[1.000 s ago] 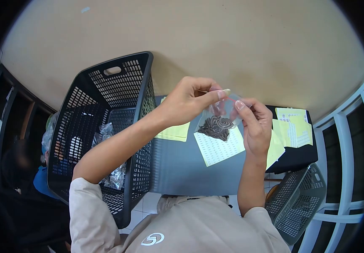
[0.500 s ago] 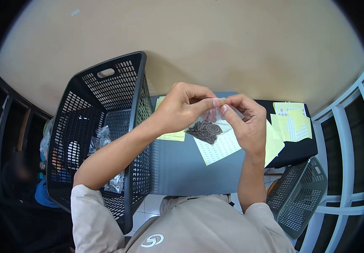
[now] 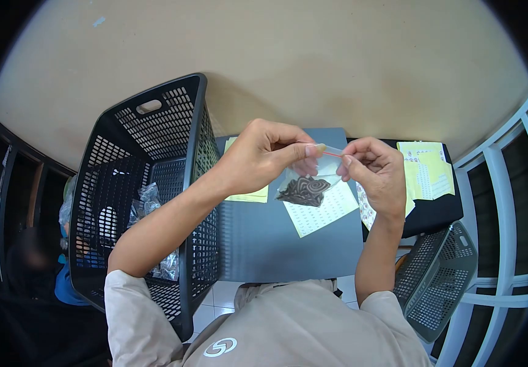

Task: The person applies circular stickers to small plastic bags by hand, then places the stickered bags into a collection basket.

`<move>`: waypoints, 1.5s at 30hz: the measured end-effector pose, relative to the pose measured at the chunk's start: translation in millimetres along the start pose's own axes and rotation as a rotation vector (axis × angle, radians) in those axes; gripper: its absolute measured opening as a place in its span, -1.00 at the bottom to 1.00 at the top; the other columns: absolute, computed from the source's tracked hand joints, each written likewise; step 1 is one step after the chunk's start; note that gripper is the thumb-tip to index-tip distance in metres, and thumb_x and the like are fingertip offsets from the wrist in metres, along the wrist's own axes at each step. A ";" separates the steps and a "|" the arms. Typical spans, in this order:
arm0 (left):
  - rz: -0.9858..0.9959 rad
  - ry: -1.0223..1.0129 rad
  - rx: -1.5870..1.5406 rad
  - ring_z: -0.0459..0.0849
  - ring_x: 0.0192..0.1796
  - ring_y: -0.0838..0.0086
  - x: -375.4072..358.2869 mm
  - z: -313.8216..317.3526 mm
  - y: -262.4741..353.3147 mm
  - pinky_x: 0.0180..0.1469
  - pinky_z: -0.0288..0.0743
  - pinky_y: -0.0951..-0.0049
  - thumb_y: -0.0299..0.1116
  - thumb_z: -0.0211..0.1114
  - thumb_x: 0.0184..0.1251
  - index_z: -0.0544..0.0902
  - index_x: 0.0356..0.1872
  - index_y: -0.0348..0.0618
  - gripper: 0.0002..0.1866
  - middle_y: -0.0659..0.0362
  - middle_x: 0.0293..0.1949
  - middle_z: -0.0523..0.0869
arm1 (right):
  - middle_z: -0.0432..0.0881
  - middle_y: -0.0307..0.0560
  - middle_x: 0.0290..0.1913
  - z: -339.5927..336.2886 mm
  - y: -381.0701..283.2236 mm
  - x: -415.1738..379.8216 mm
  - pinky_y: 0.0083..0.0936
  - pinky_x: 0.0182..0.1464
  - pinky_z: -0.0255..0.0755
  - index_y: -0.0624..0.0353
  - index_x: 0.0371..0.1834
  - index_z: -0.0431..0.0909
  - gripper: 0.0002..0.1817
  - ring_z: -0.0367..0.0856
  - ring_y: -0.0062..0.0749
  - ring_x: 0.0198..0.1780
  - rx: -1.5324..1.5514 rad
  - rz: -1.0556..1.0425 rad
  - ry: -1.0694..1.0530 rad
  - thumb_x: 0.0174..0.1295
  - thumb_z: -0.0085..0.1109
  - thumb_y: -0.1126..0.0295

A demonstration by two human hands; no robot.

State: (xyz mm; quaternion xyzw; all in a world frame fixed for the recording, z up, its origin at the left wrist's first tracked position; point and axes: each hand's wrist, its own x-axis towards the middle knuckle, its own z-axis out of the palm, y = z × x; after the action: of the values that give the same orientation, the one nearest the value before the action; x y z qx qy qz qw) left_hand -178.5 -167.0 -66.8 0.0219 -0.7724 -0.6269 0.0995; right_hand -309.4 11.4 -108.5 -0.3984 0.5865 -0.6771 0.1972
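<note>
A clear zip bag [image 3: 305,188] hangs above the grey table, with a dark, swirl-patterned item folded in its lower part. My left hand [image 3: 270,156] pinches the top edge of the bag at its left end. At the other end of that edge, where a reddish line runs along the top, my right hand [image 3: 374,174] is closed with thumb and forefinger on the corner. Beneath the bag lies a white sheet of printed labels [image 3: 328,211], partly covered by it.
A large black basket [image 3: 200,183] stands left of the table [image 3: 258,244], with clear packets [image 3: 169,266] inside. Yellow label sheets [image 3: 432,174] lie on a black surface at right. A grey-green crate [image 3: 441,287] sits lower right. A person in dark clothing [image 3: 32,293] is at far left.
My right hand has slid right, away from my left hand, along the bag's top edge. The bag now hangs flatter and its top edge is stretched between both hands.
</note>
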 end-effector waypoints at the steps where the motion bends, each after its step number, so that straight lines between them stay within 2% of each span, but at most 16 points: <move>1: -0.004 -0.033 0.044 0.71 -0.24 0.51 0.4 -0.2 0.6 -0.13 0.58 0.53 -0.41 0.23 0.37 0.71 -0.19 -0.39 -0.79 0.08 -0.37 0.76 | 0.65 -0.12 -0.48 -1.5 1.5 -0.7 -0.71 -0.36 0.48 0.38 -0.34 0.56 -0.93 0.60 -0.63 -0.45 0.001 0.002 -0.001 0.15 0.19 0.57; 3: -0.010 -0.066 0.091 0.72 -0.21 0.48 1.6 -1.4 -0.8 -0.10 0.59 0.51 -0.43 0.22 0.38 0.70 -0.15 -0.40 -0.79 0.06 -0.35 0.76 | 0.64 -0.11 -0.48 -3.4 3.9 -0.9 -0.70 -0.34 0.49 0.40 -0.32 0.56 -0.92 0.60 -0.62 -0.44 0.048 -0.009 0.056 0.16 0.16 0.59; 8: 0.007 -0.148 0.160 0.72 -0.08 0.38 -0.5 -7.8 -6.3 0.06 0.59 0.38 -0.54 0.08 0.42 0.62 0.00 -0.40 -0.75 -0.01 -0.19 0.75 | 0.64 -0.11 -0.47 -5.8 8.1 -2.5 -0.68 -0.34 0.48 0.40 -0.29 0.56 -0.91 0.59 -0.61 -0.43 0.064 -0.042 0.041 0.16 0.11 0.62; 11: 0.017 -0.192 0.145 0.72 -0.04 0.33 -2.0 -9.5 -9.7 0.08 0.59 0.36 -0.57 0.03 0.42 0.59 0.06 -0.40 -0.72 -0.05 -0.15 0.73 | 0.64 -0.11 -0.47 -9.3 9.8 -1.9 -0.67 -0.34 0.47 0.40 -0.28 0.56 -0.90 0.59 -0.60 -0.43 0.083 -0.043 0.029 0.15 0.09 0.64; 19: 0.025 -0.220 0.022 0.71 -0.03 0.29 0.4 -8.9 -8.2 0.08 0.57 0.33 -0.51 0.09 0.39 0.56 0.11 -0.41 -0.68 -0.07 -0.14 0.73 | 0.68 -0.08 -0.40 -8.4 7.1 -2.4 -0.65 -0.27 0.50 0.43 -0.20 0.57 -0.86 0.62 -0.58 -0.36 0.134 -0.104 0.006 0.21 0.07 0.62; 21: 0.071 -0.110 0.069 0.70 -0.07 0.36 -0.3 -1.4 -6.4 0.05 0.57 0.38 -0.50 0.11 0.39 0.54 0.13 -0.40 -0.66 -0.04 -0.18 0.73 | 0.69 -0.05 -0.36 -5.8 3.0 -3.5 -0.65 -0.24 0.51 0.43 -0.17 0.56 -0.85 0.63 -0.57 -0.33 0.156 -0.090 -0.013 0.24 0.05 0.63; 24: 0.009 -0.108 0.153 0.71 -0.16 0.46 2.0 -2.4 -5.6 -0.04 0.58 0.45 -0.46 0.16 0.39 0.62 0.00 -0.41 -0.73 0.06 -0.28 0.74 | 0.70 0.00 -0.30 -3.6 0.5 -3.5 -0.64 -0.17 0.52 0.43 -0.11 0.54 -0.83 0.64 -0.53 -0.31 0.144 -0.143 -0.087 0.26 0.04 0.63; 25: -0.007 -0.118 0.201 0.71 -0.19 0.49 3.2 -4.7 -7.4 -0.07 0.59 0.47 -0.45 0.17 0.39 0.66 -0.05 -0.41 -0.75 0.09 -0.30 0.75 | 0.70 0.00 -0.30 -4.2 3.1 -2.6 -0.64 -0.17 0.52 0.43 -0.11 0.54 -0.83 0.64 -0.53 -0.31 0.137 -0.137 -0.078 0.26 0.04 0.63; 26: -0.042 -0.019 0.115 0.70 -0.26 0.55 1.6 -1.3 -8.3 -0.15 0.59 0.53 -0.41 0.20 0.39 0.70 -0.14 -0.39 -0.77 0.16 -0.36 0.74 | 0.69 0.02 -0.27 -4.7 7.9 -0.8 -0.61 -0.14 0.51 0.42 -0.06 0.50 -0.79 0.64 -0.51 -0.28 0.206 -0.165 -0.025 0.25 0.04 0.64; 27: -0.036 -0.033 0.108 0.70 -0.26 0.55 1.7 -1.1 -8.6 -0.15 0.59 0.53 -0.41 0.20 0.39 0.70 -0.14 -0.39 -0.77 0.16 -0.36 0.74 | 0.69 0.03 -0.24 -5.6 12.4 0.7 -0.59 -0.10 0.51 0.42 -0.01 0.47 -0.75 0.64 -0.49 -0.26 0.272 -0.196 0.030 0.25 0.04 0.65; 29: -0.044 0.055 0.145 0.68 -0.30 0.59 1.6 -4.8 -8.3 -0.21 0.57 0.58 -0.39 0.22 0.39 0.70 -0.12 -0.37 -0.77 0.16 -0.37 0.74 | 0.68 0.02 -0.17 3.2 17.6 -2.5 -0.52 -0.06 0.52 0.37 0.13 0.38 -0.61 0.63 -0.48 -0.16 0.305 -0.156 0.034 0.24 0.19 0.54; 31: -0.064 0.018 0.147 0.70 -0.28 0.56 2.3 -5.0 -8.0 -0.16 0.61 0.55 -0.41 0.20 0.40 0.67 -0.05 -0.39 -0.75 0.10 -0.34 0.75 | 0.69 -0.04 -0.19 25.9 30.2 -9.4 -0.56 -0.13 0.52 0.35 0.07 0.45 -0.61 0.63 -0.51 -0.16 0.187 -0.086 0.054 0.21 0.29 0.44; 35: -0.097 -0.019 0.201 0.69 -0.30 0.59 0.7 3.0 -4.3 -0.23 0.59 0.59 -0.39 0.19 0.41 0.69 -0.13 -0.40 -0.76 0.13 -0.36 0.75 | 0.70 -0.16 -0.37 44.5 42.7 -16.6 -0.68 -0.28 0.47 0.32 -0.30 0.63 -0.81 0.59 -0.68 -0.35 0.135 -0.014 0.062 0.18 0.36 0.40; 37: -0.149 0.072 0.188 0.69 -0.31 0.61 -1.0 3.5 -3.0 -0.24 0.57 0.60 -0.39 0.19 0.41 0.69 -0.16 -0.39 -0.76 0.14 -0.38 0.75 | 0.68 -0.18 -0.44 43.6 43.9 -17.9 -0.68 -0.34 0.47 0.32 -0.30 0.64 -0.82 0.58 -0.67 -0.41 0.083 -0.003 0.078 0.18 0.35 0.41; 43: -0.119 0.076 0.231 0.68 -0.36 0.60 1.2 0.4 -9.0 -0.27 0.54 0.61 -0.37 0.18 0.43 0.69 -0.17 -0.39 -0.75 0.15 -0.41 0.73 | 0.70 -0.12 -0.33 27.8 54.2 -25.9 -0.62 -0.17 0.55 0.36 -0.13 0.61 -0.76 0.66 -0.57 -0.28 0.102 -0.034 -0.062 0.17 0.33 0.48; 45: -0.100 0.091 0.222 0.67 -0.37 0.61 2.6 -1.8 -6.4 -0.28 0.53 0.61 -0.36 0.18 0.42 0.70 -0.18 -0.39 -0.75 0.15 -0.42 0.73 | 0.70 -0.09 -0.29 8.6 70.2 -29.1 -0.61 -0.13 0.57 0.37 -0.10 0.59 -0.76 0.68 -0.52 -0.25 0.104 -0.014 0.002 0.19 0.30 0.51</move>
State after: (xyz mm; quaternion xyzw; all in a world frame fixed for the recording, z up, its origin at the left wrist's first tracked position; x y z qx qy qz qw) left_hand -181.3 -170.6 -72.4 0.0997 -0.8296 -0.5402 0.1002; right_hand -299.3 10.8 -184.3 -0.3910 0.5478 -0.7085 0.2123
